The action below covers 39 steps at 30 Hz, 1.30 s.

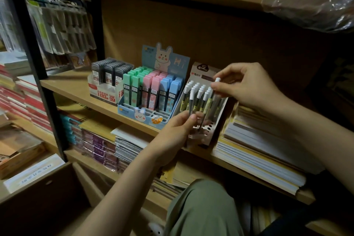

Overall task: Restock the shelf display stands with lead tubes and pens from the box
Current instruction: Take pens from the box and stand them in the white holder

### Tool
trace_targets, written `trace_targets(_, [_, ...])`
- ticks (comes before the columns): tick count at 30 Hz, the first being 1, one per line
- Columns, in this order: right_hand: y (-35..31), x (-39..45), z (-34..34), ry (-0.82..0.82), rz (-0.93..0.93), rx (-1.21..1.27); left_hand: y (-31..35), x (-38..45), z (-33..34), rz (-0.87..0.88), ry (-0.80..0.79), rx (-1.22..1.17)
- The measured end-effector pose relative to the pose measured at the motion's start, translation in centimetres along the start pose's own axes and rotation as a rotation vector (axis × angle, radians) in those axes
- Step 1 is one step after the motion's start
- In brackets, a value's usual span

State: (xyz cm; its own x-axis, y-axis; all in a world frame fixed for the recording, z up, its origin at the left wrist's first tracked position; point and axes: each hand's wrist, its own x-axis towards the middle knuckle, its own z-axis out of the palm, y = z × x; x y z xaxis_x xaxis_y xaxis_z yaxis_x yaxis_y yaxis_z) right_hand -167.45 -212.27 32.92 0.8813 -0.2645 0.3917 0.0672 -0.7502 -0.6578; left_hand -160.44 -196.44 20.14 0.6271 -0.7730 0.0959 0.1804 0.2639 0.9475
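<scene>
A grey tiered display stand [209, 133] on the wooden shelf [76, 87] holds several white-capped clear lead tubes [199, 95]. My left hand [178, 130] pinches one tube [191, 101] by its lower part in front of the stand. Over the stand's right side, my right hand [247, 87] pinches the top of another white-capped tube [215, 97], and that tube's lower end points into the stand.
Left of this stand is a blue rabbit-print stand [145, 115] with green, pink and blue lead cases, then a white box [104, 93] of black cases. Stacked notebooks [258, 149] lie to the right. A brown cardboard box [44, 193] sits low left; my knee [201, 209] is below.
</scene>
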Motion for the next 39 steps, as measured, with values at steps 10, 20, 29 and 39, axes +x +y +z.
trace_targets(10, [1.9,-0.1,0.6,0.193,-0.138,-0.324,-1.2,0.2,0.0,0.075,0.283,0.376])
trace_targets(20, [2.5,-0.8,1.7,0.141,-0.148,-0.331,-1.9,0.5,-0.5,0.08,0.341,0.47])
trace_targets(29, [2.6,-0.5,2.7,0.141,-0.242,-0.528,-2.0,0.6,-1.0,0.061,0.391,0.439])
trace_targets(39, [1.5,-0.6,2.2,0.025,-0.133,-0.136,-1.4,0.5,-0.3,0.173,0.211,0.267])
